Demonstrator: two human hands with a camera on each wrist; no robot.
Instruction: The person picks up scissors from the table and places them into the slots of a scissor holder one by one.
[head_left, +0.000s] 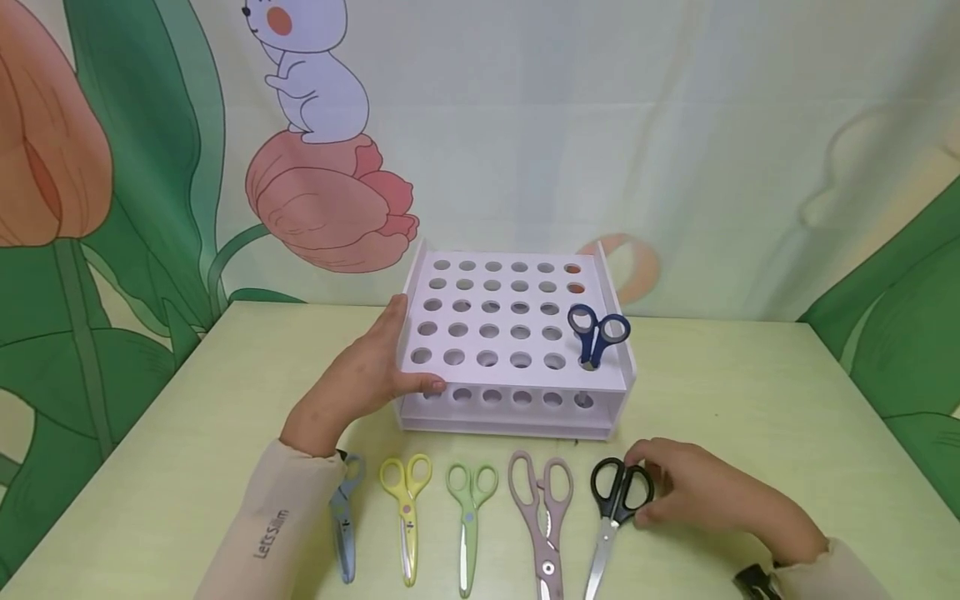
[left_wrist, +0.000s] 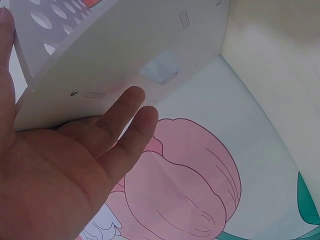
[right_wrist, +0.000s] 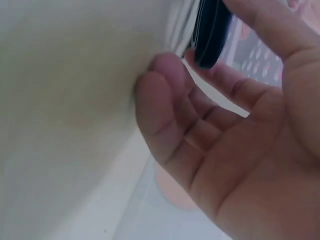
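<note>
My left hand [head_left: 367,371] holds the left side of a white rack [head_left: 504,318] with rows of round holes. Its thumb lies across the front edge, while the fingers run along the outside of the side panel [left_wrist: 115,65]. Navy-handled scissors [head_left: 592,337] stand in the rack's front right hole, handles up. Black-handled scissors [head_left: 617,493] lie on the table in front of the rack, blades toward me. My right hand [head_left: 697,487] pinches their right handle loop between thumb and fingers; the dark handle [right_wrist: 212,37] shows between them in the right wrist view.
Left of the black-handled scissors, a row holds mauve scissors [head_left: 542,525], green scissors [head_left: 470,525], yellow scissors [head_left: 407,517] and blue-grey scissors [head_left: 345,525], partly under my left sleeve [head_left: 281,517]. Behind the pale table [head_left: 720,383] hangs a printed cloth [head_left: 675,150].
</note>
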